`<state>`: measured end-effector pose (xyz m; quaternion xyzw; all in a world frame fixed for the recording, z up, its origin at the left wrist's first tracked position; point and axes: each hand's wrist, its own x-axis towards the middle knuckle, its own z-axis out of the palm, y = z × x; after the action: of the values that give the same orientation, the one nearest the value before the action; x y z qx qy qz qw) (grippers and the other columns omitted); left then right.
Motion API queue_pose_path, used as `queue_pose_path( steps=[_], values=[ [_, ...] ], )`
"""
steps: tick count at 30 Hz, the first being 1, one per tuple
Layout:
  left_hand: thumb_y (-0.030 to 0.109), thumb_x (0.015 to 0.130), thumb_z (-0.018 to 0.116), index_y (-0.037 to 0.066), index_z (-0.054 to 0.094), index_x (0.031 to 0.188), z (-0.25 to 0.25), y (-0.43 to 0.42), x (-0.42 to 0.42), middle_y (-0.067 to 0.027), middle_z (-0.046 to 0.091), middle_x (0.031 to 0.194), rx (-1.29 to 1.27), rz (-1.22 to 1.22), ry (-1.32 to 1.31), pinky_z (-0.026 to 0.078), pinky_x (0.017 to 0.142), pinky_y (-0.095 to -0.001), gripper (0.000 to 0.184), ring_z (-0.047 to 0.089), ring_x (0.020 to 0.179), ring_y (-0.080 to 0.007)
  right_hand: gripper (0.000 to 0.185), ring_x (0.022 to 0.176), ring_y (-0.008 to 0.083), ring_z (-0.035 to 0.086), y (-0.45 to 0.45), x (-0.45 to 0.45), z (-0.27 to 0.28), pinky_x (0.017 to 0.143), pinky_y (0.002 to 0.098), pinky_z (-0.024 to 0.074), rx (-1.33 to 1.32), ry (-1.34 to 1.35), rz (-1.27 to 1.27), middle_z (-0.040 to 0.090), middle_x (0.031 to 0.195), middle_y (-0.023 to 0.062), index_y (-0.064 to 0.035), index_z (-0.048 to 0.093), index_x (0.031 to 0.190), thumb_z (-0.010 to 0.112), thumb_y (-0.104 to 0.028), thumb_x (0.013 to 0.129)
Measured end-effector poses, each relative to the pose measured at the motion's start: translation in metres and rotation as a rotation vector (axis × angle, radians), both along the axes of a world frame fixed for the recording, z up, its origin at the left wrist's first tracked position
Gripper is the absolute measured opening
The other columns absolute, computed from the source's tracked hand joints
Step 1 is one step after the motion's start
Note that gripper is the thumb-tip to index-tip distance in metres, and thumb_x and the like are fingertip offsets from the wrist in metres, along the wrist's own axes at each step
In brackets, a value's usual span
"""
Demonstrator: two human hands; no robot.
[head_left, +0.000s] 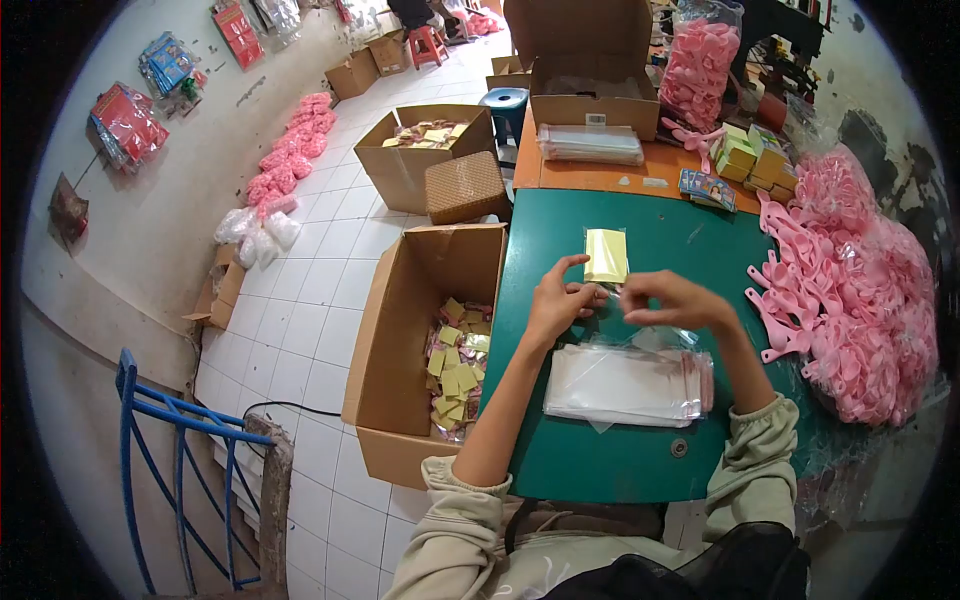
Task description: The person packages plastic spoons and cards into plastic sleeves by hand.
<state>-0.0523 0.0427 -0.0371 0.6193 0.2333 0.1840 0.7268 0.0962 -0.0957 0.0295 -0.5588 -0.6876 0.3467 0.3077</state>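
A yellow card in a clear plastic sleeve [606, 256] lies on the green tabletop [545, 225]. My left hand [562, 303] is at the sleeve's lower left, its index finger stretched towards the card's edge and its other fingers bent near the bottom. Just right of the sleeve's lower end is my right hand [668, 298], its fingers curled together; whatever they pinch is too small to make out. Nearer to me, between my forearms, a stack of clear plastic bags [625, 384] lies flat.
Pink plastic spoons [800, 290] are heaped along the right side. An open carton [385, 370] with yellow-carded packets stands left of the table. Small yellow boxes [738, 152], printed cards [707, 190] and more plastic bags [590, 145] lie at the back.
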Motion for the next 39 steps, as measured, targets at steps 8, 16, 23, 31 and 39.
queue_pose_path(
  steps=[8, 16, 23, 31, 39],
  values=[
    [0.009, 0.086, 0.052, 0.004, 0.045, 0.123, 0.000, 0.006, -0.005, -0.0114, 0.066, 0.092, 0.010, -0.177, 0.106, 0.051, 0.068, -0.0220, 0.038, 0.063, 0.081, -0.0130, 0.014, 0.075, 0.0189, 0.054, -0.135, 0.181, -0.017, 0.066, 0.0314, 0.0450, 0.131, -0.645, -0.847, 0.053, 0.080, 0.0062, -0.0032, 0.052, 0.083, 0.061, -0.013, 0.080],
    [0.009, 0.088, 0.053, 0.001, 0.060, 0.106, -0.003, 0.004, -0.002, -0.0078, 0.063, 0.096, 0.073, -0.198, 0.114, 0.051, 0.070, -0.0212, 0.021, 0.062, 0.085, -0.0122, 0.050, 0.099, 0.0317, 0.048, -0.072, 0.107, -0.014, 0.085, 0.0385, 0.0433, 0.482, -0.953, -0.569, 0.045, 0.109, 0.0197, -0.0015, 0.043, 0.112, 0.064, -0.004, 0.067],
    [0.011, 0.089, 0.055, 0.000, 0.057, 0.108, 0.008, 0.003, -0.008, -0.0088, 0.061, 0.103, -0.203, -0.182, -0.051, 0.051, 0.078, -0.0227, 0.023, 0.061, 0.094, -0.0142, 0.056, 0.088, 0.0221, 0.049, -0.012, -0.003, -0.037, 0.077, 0.0311, 0.0449, 0.256, -0.243, -0.427, 0.040, 0.104, 0.0122, -0.0033, 0.042, 0.110, 0.076, -0.012, 0.066],
    [0.004, 0.085, 0.055, 0.006, 0.046, 0.113, 0.009, -0.013, -0.003, -0.0142, 0.062, 0.098, 0.418, -0.062, 0.094, 0.053, 0.067, -0.0241, 0.029, 0.064, 0.085, -0.0176, 0.016, 0.078, 0.0066, 0.050, -0.011, 0.019, -0.067, 0.068, 0.0204, 0.0435, 0.228, 0.211, -0.557, 0.048, 0.088, 0.0013, -0.0028, 0.052, 0.094, 0.062, -0.005, 0.081],
    [0.009, 0.084, 0.060, -0.001, 0.055, 0.089, -0.010, -0.001, 0.011, -0.0074, 0.059, 0.087, 0.481, -0.087, -0.017, 0.058, 0.058, -0.0273, 0.012, 0.063, 0.082, -0.0171, 0.011, 0.075, 0.0095, 0.057, -0.009, 0.017, -0.070, 0.068, 0.0216, 0.0479, 0.062, 0.599, -0.605, 0.058, 0.081, 0.0031, -0.0018, 0.054, 0.087, 0.061, -0.010, 0.085]
  ],
)
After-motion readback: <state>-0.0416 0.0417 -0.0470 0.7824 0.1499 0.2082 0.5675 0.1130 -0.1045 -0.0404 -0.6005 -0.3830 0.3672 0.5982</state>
